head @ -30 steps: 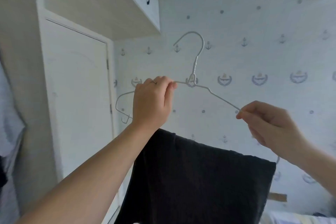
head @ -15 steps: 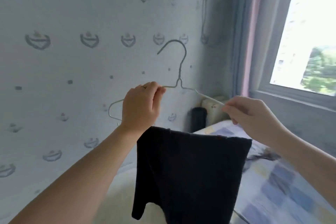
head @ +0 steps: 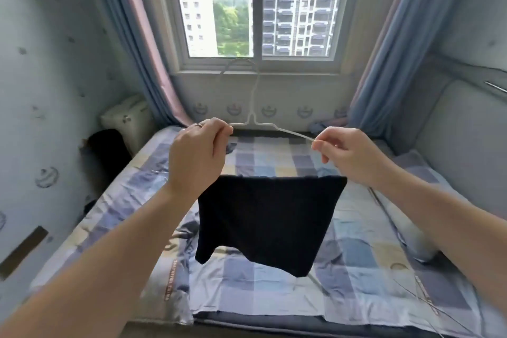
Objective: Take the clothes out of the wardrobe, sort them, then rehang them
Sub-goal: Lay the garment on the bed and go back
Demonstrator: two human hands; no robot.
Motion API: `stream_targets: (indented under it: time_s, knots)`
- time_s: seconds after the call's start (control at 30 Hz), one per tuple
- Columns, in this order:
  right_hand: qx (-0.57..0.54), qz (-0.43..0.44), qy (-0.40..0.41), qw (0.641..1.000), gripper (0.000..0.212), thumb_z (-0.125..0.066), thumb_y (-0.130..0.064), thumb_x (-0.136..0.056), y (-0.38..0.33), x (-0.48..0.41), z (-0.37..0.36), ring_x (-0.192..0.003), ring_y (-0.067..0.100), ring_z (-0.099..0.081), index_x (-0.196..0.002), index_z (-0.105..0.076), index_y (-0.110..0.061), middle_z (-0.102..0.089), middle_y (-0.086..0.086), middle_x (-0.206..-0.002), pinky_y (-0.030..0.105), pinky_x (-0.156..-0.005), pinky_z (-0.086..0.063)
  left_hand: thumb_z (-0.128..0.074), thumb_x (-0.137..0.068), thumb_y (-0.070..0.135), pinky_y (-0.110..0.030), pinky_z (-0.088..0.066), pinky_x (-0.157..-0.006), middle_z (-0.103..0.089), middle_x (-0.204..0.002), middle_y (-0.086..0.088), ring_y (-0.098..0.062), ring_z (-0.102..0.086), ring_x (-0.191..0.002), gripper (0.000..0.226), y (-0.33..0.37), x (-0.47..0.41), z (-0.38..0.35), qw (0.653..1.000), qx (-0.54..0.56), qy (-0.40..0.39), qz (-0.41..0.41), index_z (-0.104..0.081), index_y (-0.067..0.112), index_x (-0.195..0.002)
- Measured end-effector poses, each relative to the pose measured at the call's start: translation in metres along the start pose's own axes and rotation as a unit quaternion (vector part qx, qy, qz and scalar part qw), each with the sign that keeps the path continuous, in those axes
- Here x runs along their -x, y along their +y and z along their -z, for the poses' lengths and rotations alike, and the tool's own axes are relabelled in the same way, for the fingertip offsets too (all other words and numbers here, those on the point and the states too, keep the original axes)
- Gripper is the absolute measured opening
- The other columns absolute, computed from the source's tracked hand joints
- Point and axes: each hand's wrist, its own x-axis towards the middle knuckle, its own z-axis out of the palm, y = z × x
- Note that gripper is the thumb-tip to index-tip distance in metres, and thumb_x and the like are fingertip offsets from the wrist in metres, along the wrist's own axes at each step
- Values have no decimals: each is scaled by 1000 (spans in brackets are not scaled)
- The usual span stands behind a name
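Within the last second the view has swung from the wardrobe door, along the papered wall, to the window [head: 219, 8] and the bed [head: 356, 269]. The grip has not changed. The left hand [head: 196, 156] pinches the hanger [head: 251, 121] on its left shoulder, fingers [head: 219, 132] curled round the wire. The right hand [head: 348, 153] pinches the right shoulder between thumb and fingertips. So the hanger seems to be out of the wardrobe and headed for the bed, which suggests the taking-out step is ending and sorting comes next.

The hanger is held in the air between the two hands. Its hook rises above the fingers and points up, the open end curling left. Its long axis runs left to right, nearly level and a little lower at the right fingers. Its flat side faces the person.

The black garment [head: 269, 217] hangs below the fingers, folded over the bottom bar, which it hides. The bed is beyond and beneath it.
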Motion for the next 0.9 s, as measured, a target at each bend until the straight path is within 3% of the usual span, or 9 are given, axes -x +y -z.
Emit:
stream_targets:
  time_s: [0.17, 0.37, 0.53, 0.6, 0.67, 0.77, 0.9]
  knots:
    - [20, -119, 39, 992, 18, -58, -23, -96, 53, 60, 26, -49, 16, -48, -80, -65, -28, -66, -3, -67, 37, -51, -42, -54, -101, 23, -37, -47, -67, -70, -80, 1, -28, -63, -73, 21, 34, 9, -72, 992, 100, -66, -42, -68, 12, -90]
    - [53, -204, 69, 975, 15, -60, -22, -96, 102, 110, 58, -59, 25, -55, -83, -67, -20, -66, -4, -66, 41, -62, -49, -54, -103, 23, -41, -50, -66, -70, -80, -1, -29, -63, -74, 23, 84, 19, -148, 971, 181, -146, -60, -69, 11, -91]
    - [44, -263, 81, 960, 18, -60, -20, -96, 159, 126, 86, -57, 20, -58, -79, -66, -19, -67, 7, -68, 25, -57, -48, -53, -103, 26, -36, -44, -59, -63, -71, 0, -24, -57, -66, 26, 123, 20, -221, 956, 209, -195, -65, -66, 10, -86]
    - [40, -281, 73, 956, 19, -60, -20, -96, 195, 125, 94, -60, 24, -60, -78, -66, -19, -67, 5, -68, 25, -59, -49, -53, -103, 26, -34, -41, -57, -62, -70, 1, -22, -54, -63, 27, 136, 22, -256, 951, 213, -217, -60, -66, 10, -85]
    - [34, -301, 54, 951, 19, -60, -21, -96, 239, 119, 98, -65, 27, -62, -78, -66, -21, -68, 1, -69, 33, -66, -52, -53, -103, 28, -36, -43, -56, -61, -68, 1, -22, -53, -61, 28, 143, 27, -298, 947, 205, -244, -44, -65, 10, -84]
    - [32, -325, 9, 945, 18, -60, -24, -95, 314, 105, 99, -64, 17, -58, -78, -66, -23, -67, -2, -69, 38, -68, -51, -51, -103, 31, -38, -44, -56, -59, -67, 1, -25, -53, -61, 30, 150, 39, -368, 940, 176, -293, -16, -62, 12, -84]
    - [32, -355, -60, 932, 15, -58, -22, -95, 415, 87, 80, -76, 20, -62, -86, -68, -17, -67, -1, -75, 39, -76, -52, -50, -103, 31, -33, -36, -53, -57, -67, 1, -25, -50, -63, 28, 154, 62, -454, 917, 130, -374, 51, -61, 12, -85]
